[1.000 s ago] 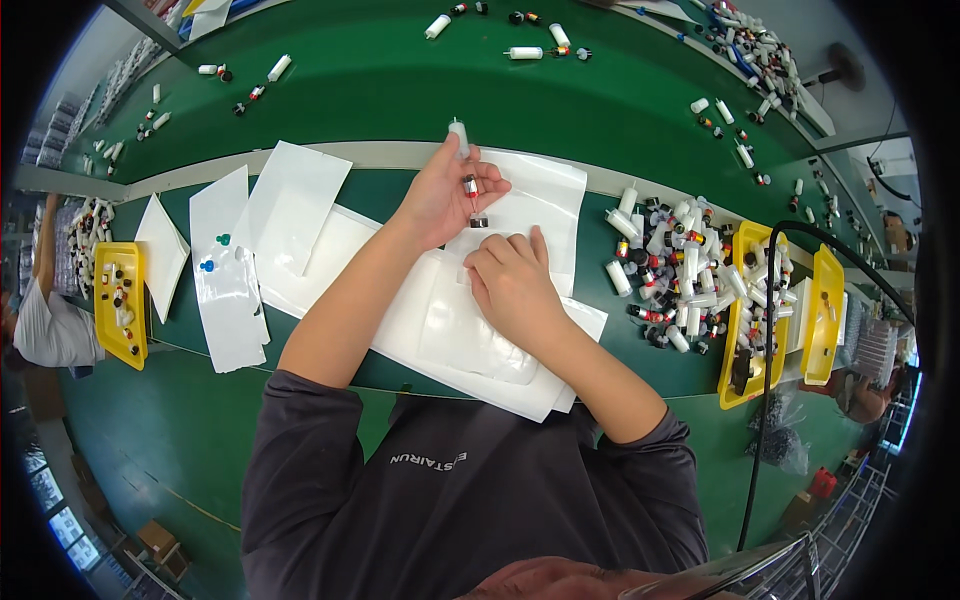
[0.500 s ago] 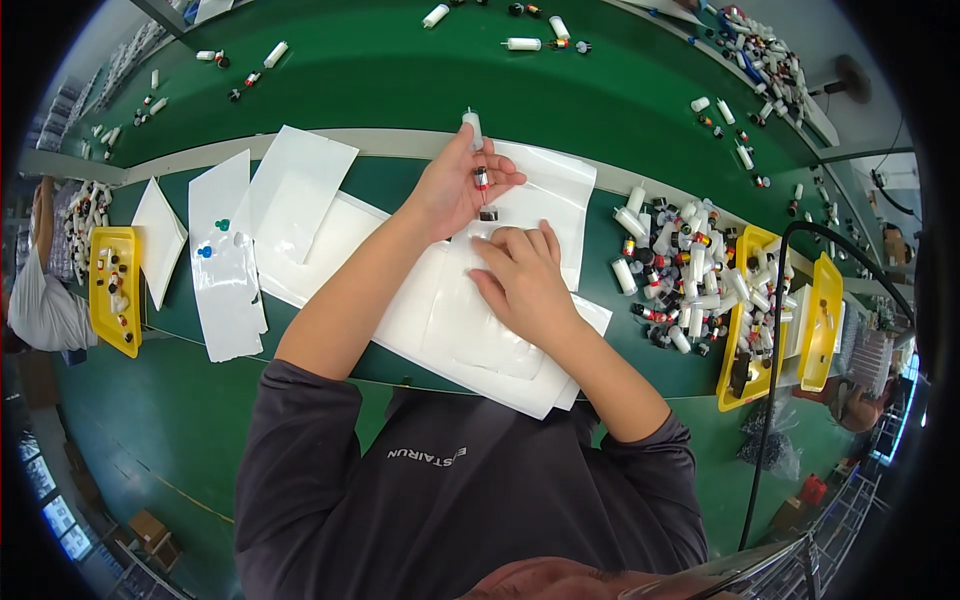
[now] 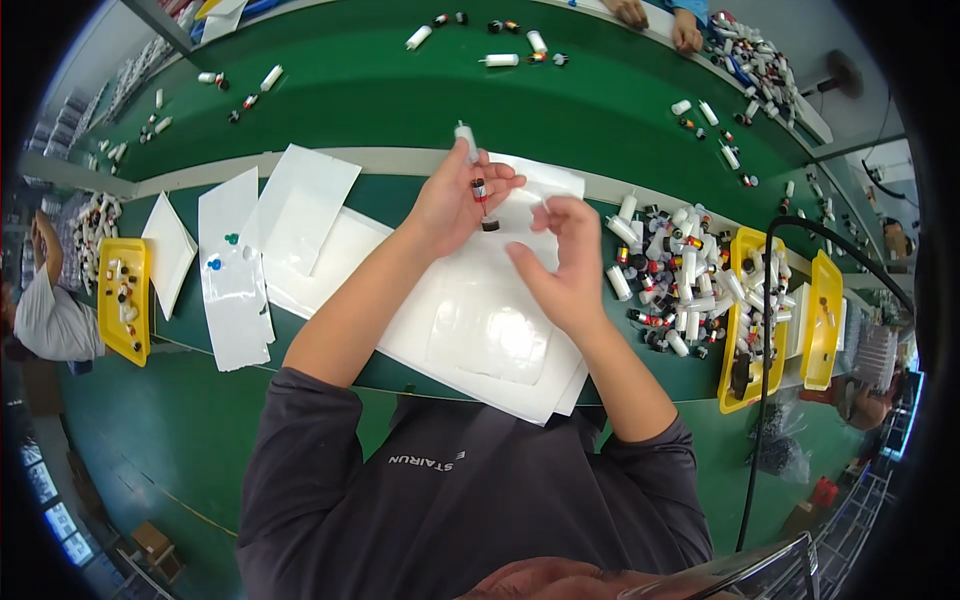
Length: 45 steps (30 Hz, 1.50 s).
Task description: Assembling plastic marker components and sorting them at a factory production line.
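Table (image 3: 286, 332): dark green; glossy white sheets (image 3: 410, 310) overhanging front edge.
Right end: jumbled parts heap (image 3: 690, 275), black cable (image 3: 768, 330) crossing yellow tray (image 3: 735, 402).
Left hand (image 3: 445, 205): clamped on white cylinder (image 3: 466, 140) near back edge.
Right hand (image 3: 570, 270): thumb, fingers apart.

A short line of white capital lettering (image 3: 428, 461) runs across the chest of the person's dark grey shirt (image 3: 480, 520); it stands upside down to the camera, beginning at the right, where folds in the cloth break it up. On the white cylinder (image 3: 467, 142) in the left hand (image 3: 448, 200) and the small red, black and white banded cylinder (image 3: 479, 188) just below it, any marks are too small to read.
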Each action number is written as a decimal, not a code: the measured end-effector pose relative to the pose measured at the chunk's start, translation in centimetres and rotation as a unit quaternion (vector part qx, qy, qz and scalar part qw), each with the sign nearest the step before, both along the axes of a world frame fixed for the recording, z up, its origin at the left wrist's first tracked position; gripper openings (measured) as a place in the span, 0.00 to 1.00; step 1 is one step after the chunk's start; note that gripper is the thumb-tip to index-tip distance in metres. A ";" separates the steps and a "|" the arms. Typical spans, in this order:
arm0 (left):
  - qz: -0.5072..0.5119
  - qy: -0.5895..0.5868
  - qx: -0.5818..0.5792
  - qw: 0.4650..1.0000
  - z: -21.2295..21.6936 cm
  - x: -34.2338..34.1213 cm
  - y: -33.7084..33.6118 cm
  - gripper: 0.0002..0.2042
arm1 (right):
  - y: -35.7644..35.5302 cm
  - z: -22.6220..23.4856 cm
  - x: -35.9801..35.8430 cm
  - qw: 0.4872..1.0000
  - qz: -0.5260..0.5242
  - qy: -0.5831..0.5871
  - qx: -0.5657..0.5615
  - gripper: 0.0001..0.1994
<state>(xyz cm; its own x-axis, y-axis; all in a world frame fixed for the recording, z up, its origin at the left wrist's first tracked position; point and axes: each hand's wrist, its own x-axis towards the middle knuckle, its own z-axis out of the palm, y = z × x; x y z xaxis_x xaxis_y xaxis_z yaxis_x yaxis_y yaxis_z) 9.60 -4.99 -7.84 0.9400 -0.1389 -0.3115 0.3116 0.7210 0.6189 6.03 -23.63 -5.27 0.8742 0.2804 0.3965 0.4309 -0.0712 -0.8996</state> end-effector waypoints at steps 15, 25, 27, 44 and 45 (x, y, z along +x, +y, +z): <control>-0.029 -0.126 0.157 0.979 0.6 -2.3 -1.3 0.17 | 1.8 -2.1 2.3 0.986 -0.035 0.104 0.125 0.30; -0.005 -0.081 0.128 0.988 0.4 -2.2 -1.7 0.15 | 1.8 -2.3 2.0 0.992 -0.105 -0.054 -0.034 0.25; -0.005 -0.102 0.129 0.986 0.4 -2.3 -1.5 0.15 | 1.8 -3.1 2.5 0.990 -0.109 -0.078 -0.037 0.25; -0.032 -0.086 0.226 0.970 1.0 -2.4 -1.9 0.13 | -1.2 -0.8 5.2 0.947 0.095 0.295 0.084 0.03; -0.035 -0.084 0.232 0.968 1.1 -2.4 -1.9 0.13 | -1.1 -0.7 5.2 0.947 0.091 0.297 0.082 0.04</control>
